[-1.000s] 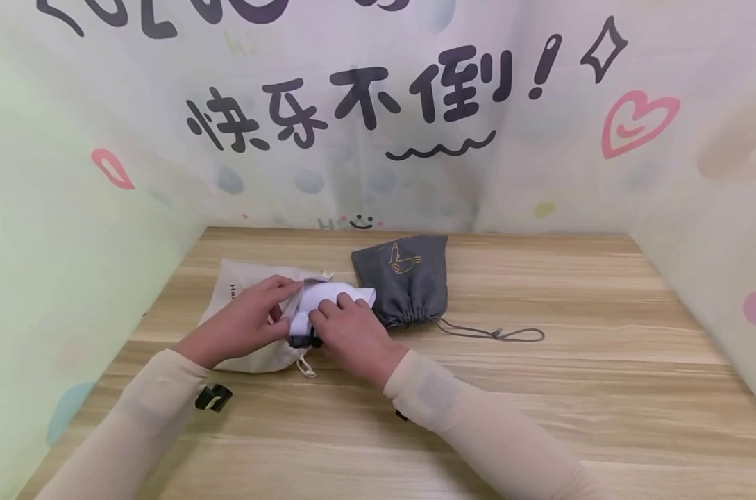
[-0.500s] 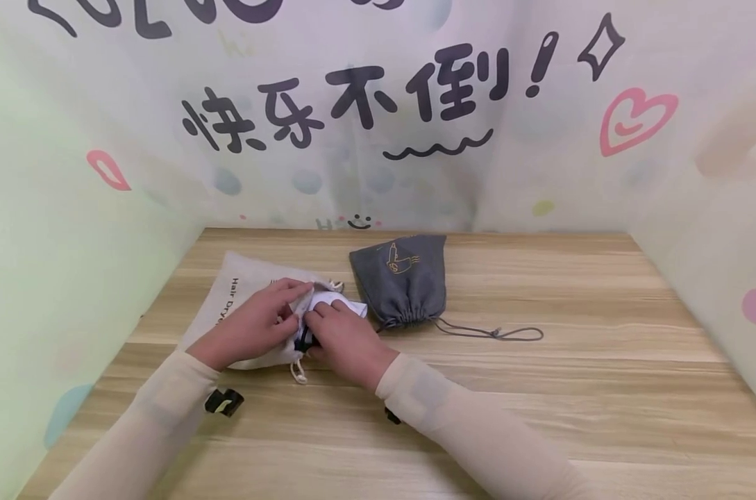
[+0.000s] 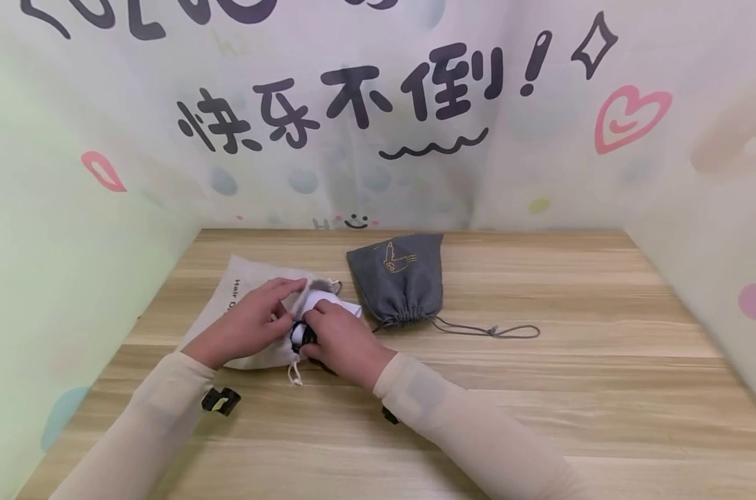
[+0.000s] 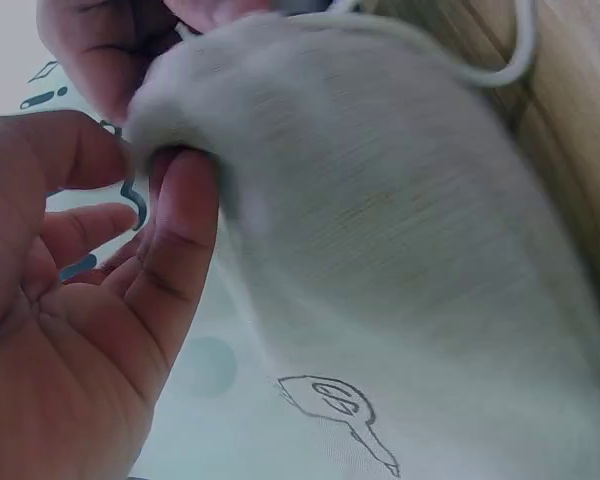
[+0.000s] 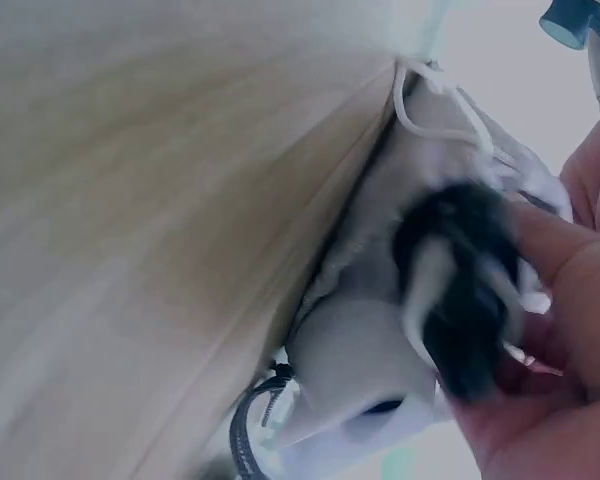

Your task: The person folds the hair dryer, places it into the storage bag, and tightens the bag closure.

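Note:
A beige drawstring bag [image 3: 243, 269] printed "Hair D…" lies flat on the left of the table, its mouth facing right. My left hand [image 3: 246, 321] pinches the rim of that mouth; in the left wrist view the thumb [image 4: 185, 200] goes under the hem. A white hair dryer [image 3: 351, 307] pokes out of the opening, partly inside the cloth. Over it my right hand [image 3: 343, 340] curls and grips it, covering much of its body. A black bundle [image 5: 460, 290], blurred in the right wrist view, sits by the right fingers at the bag mouth.
A grey drawstring pouch [image 3: 396, 285] with a yellow dryer print lies behind and right of the hands. Its cord loop [image 3: 518, 332] trails right across the wooden table [image 3: 571, 389]. A printed cloth wall [image 3: 509, 173] stands along the back edge.
The hair dryer has gone leftward and deeper into the beige bag, the right hand with it. The bag's rim now stands up around it. The grey pouch stays put.

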{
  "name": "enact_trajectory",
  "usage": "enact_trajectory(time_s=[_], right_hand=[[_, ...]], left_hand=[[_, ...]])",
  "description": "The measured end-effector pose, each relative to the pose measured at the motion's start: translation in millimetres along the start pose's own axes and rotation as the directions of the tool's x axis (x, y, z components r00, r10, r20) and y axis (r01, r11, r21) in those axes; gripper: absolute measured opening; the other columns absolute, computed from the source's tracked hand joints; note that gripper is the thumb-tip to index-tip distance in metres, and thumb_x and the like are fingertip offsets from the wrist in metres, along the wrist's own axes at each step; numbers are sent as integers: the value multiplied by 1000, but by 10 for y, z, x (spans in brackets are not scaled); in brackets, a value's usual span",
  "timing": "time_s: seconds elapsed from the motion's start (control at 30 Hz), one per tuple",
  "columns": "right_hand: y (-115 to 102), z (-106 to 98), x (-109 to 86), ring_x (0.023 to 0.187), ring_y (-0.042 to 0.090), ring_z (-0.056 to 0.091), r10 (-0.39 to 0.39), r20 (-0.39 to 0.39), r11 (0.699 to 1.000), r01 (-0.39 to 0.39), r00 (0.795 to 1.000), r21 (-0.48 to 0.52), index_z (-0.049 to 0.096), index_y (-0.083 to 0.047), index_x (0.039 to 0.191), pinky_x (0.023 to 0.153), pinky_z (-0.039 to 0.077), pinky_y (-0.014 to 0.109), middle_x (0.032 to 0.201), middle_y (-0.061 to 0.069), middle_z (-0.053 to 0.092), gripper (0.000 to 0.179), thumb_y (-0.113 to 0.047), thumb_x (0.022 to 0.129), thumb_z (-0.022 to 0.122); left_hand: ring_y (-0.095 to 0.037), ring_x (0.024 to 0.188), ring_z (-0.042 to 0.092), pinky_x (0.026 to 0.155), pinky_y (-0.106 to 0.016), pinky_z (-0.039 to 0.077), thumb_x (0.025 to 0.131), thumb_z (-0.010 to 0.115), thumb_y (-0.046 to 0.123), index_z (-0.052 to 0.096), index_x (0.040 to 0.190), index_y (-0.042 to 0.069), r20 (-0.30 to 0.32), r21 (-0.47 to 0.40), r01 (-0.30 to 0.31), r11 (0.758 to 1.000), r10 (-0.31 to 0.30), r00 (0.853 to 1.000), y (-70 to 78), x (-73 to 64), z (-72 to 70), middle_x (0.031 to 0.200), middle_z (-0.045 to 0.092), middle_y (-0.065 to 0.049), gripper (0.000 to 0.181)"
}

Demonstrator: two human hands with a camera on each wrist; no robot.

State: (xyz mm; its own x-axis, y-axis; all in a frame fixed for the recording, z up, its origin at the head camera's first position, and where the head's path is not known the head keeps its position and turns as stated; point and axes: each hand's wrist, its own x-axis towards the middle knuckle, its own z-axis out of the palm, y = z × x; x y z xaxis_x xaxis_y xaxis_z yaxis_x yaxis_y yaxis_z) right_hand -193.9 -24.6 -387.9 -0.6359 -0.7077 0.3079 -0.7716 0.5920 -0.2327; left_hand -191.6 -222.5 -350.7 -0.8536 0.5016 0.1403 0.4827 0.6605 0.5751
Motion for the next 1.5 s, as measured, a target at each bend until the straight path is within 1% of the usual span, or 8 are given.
enact_trajectory(time_s=[0.17, 0.3, 0.53, 0.7, 0.93, 1.2, 1.3, 1.5], right_hand=[[113, -69, -24, 88, 14, 59, 2, -49, 993, 4, 999, 115, 68, -9, 103, 78, 49, 27, 98, 1, 64, 12, -15, 93, 65], [255, -156, 9, 108, 20, 58, 71, -87, 991, -60, 994, 118, 66, -6, 116, 94, 47, 31, 116, 6, 64, 26, -5, 91, 60], [409, -111, 95, 142, 26, 35, 80, 146, 984, -101, 986, 146, 47, -10, 146, 115, 29, 37, 156, 10, 36, 56, -1, 91, 54], [417, -19, 94, 134, 25, 46, 40, 191, 984, -72, 981, 163, 50, -11, 143, 107, 39, 38, 148, 8, 46, 53, -2, 91, 55], [328, -67, 16, 111, 17, 54, 72, 197, 979, -108, 978, 176, 51, -12, 143, 93, 45, 28, 132, 7, 52, 58, -19, 88, 68], [362, -45, -65, 99, 16, 56, 218, 167, 939, -254, 961, 231, 51, -10, 140, 87, 48, 30, 125, 7, 54, 53, -18, 90, 66], [396, -10, -64, 93, 17, 59, 298, 143, 931, -321, 944, 174, 58, -8, 128, 81, 50, 34, 112, 7, 62, 39, -15, 90, 65], [383, 56, -51, 84, 19, 66, 264, 119, 954, -278, 957, 117, 68, -9, 105, 74, 53, 34, 93, 3, 70, 13, -9, 93, 62]], left_hand=[[-15, 85, 63, 71, -33, 52, 92, 57, -2, 50, 140, -4, -25, -6, 10, 1000, -11, 1000, -43, -68, -3, 123, 61, -16, 49], [-20, 91, 63, 79, -40, 52, 91, 64, 5, 61, 126, -4, -52, 93, 1, 996, 3, 999, 0, -142, 34, 114, 65, -12, 36], [-35, 112, 54, 94, -51, 46, 86, 70, 54, 55, 136, -1, 47, 225, 78, 971, -91, 995, 237, -222, 315, 127, 55, -17, 76], [-32, 103, 51, 88, -45, 46, 75, 79, 53, 55, 128, -2, -3, 240, 128, 962, -131, 991, 248, -242, 465, 119, 54, -13, 80], [-30, 115, 50, 96, -47, 44, 76, 80, 54, 33, 141, -9, 63, 124, 171, 977, -180, 982, 37, -288, 290, 134, 46, -24, 102], [-52, 144, 9, 111, -62, 24, 60, 90, 54, 20, 156, 4, 154, 164, 88, 983, -114, 981, -152, -439, 252, 157, 25, -26, 129], [-53, 141, 19, 111, -60, 26, 64, 87, 53, 21, 155, 2, 128, 258, 56, 964, -92, 987, -121, -460, 322, 154, 29, -26, 124], [-42, 113, 56, 89, -52, 51, 70, 82, 40, 32, 152, 0, -14, 420, 123, 899, -129, 992, -50, -412, 399, 140, 46, -23, 104]])
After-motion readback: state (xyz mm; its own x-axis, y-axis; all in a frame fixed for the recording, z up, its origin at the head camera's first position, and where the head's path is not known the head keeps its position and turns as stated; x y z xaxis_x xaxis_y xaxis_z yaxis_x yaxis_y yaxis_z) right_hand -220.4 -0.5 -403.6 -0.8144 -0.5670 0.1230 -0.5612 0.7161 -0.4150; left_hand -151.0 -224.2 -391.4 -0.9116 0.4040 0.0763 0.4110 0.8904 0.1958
